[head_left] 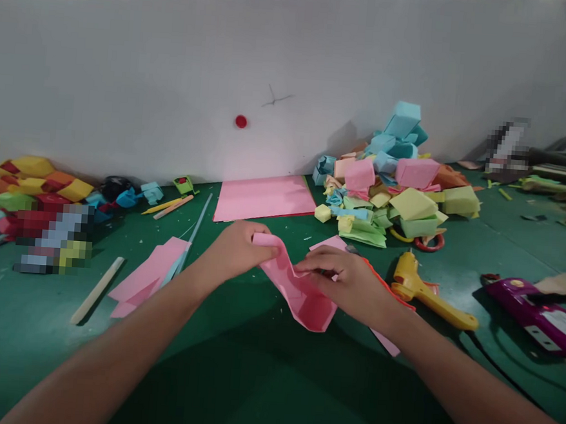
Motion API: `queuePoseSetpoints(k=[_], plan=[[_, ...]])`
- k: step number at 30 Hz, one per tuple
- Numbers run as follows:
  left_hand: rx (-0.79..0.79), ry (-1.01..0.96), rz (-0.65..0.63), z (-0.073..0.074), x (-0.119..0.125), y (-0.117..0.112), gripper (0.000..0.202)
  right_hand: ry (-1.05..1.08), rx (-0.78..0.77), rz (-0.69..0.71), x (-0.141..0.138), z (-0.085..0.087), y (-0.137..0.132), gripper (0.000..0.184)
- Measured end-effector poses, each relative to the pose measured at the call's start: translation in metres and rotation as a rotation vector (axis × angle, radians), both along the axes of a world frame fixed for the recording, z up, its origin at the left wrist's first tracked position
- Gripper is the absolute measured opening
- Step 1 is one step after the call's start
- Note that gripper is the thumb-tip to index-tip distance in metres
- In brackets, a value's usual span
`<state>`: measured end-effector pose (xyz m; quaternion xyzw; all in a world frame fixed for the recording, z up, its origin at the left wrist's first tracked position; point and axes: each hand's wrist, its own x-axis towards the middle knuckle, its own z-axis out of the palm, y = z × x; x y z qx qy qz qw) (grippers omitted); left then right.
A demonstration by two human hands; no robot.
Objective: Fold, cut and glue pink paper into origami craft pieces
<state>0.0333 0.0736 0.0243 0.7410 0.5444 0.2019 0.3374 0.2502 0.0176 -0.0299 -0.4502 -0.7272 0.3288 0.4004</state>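
Note:
A folded piece of pink paper is held up over the green table between both hands. My left hand pinches its upper left end between thumb and fingers. At its right side, my right hand grips the upper edge with the fingertips. The paper bends into a curved, creased strip whose lower end hangs open. Behind the hands lies a flat stack of pink sheets. Part of another pink piece shows beneath my right hand, along with something orange-red that is mostly hidden.
A yellow glue gun and a purple device with cables lie on the right. Folded paper pieces are heaped at the back right, more at the left. Pink scraps and a flat stick lie left. A white wall stands behind.

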Motion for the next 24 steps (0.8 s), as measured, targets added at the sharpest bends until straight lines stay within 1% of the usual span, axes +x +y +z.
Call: queuePoseSetpoints(k=[2,3,5,8,11,13,15,17,18,20,23,24], plan=[[0.087,0.017,-0.015,0.005,0.009,-0.002,0.013,-0.003,0.005,-0.018,0.001,0.000,0.000,0.032],[0.103,0.003,-0.033,0.006,0.012,-0.003,0.012,-0.002,0.010,-0.033,0.002,0.000,0.000,0.033],[0.080,-0.047,-0.063,0.006,0.016,-0.003,0.014,0.008,0.032,-0.072,0.003,0.001,0.001,0.033],[0.016,-0.103,-0.074,0.000,0.014,-0.001,0.022,0.036,0.075,-0.105,0.006,0.002,0.002,0.030],[0.040,-0.114,-0.073,-0.004,0.011,0.003,0.025,0.028,0.112,-0.068,0.007,0.002,0.002,0.031],[0.107,-0.091,-0.076,-0.005,0.011,0.003,0.020,-0.010,0.177,-0.048,0.007,0.000,0.002,0.032],[0.161,-0.068,-0.103,-0.002,0.013,-0.001,0.017,-0.069,0.280,-0.047,0.007,-0.002,0.002,0.033],[0.188,-0.070,-0.155,0.002,0.015,-0.009,0.021,-0.117,0.354,-0.058,0.007,-0.002,0.001,0.033],[0.199,-0.073,-0.182,0.004,0.017,-0.014,0.024,-0.127,0.363,-0.062,0.006,-0.001,0.001,0.032],[0.224,-0.064,-0.221,0.007,0.020,-0.025,0.027,-0.109,0.316,-0.088,0.006,0.000,0.001,0.027],[0.280,0.016,-0.235,0.009,0.024,-0.039,0.022,-0.015,0.191,-0.154,0.007,0.003,0.001,0.016],[0.305,0.051,-0.236,0.009,0.025,-0.042,0.021,0.023,0.156,-0.167,0.007,0.002,0.001,0.016]])
